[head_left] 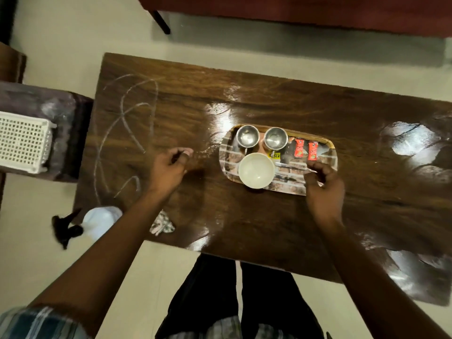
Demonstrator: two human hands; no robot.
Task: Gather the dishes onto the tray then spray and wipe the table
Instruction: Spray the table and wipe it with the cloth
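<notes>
A patterned tray (325, 152) lies on the dark wooden table (244, 216), right of centre. On it stand two steel cups (247, 136) (275, 138), a white bowl (256, 170) and two red sachets (299, 148) (312, 150). My right hand (324, 187) is curled over the tray's near right corner and grips its edge. My left hand (168, 170) hovers over the bare table just left of the tray, fingers loosely curled, holding nothing. A spray bottle (97, 222) with a black trigger lies at the table's near left corner. A crumpled cloth (162, 223) lies beside it, partly under my left forearm.
White smear marks (127, 123) cross the table's left half. A white perforated basket (24, 143) sits on a seat to the left. Another wooden furniture piece (293, 11) stands beyond the table. My legs are at the near edge.
</notes>
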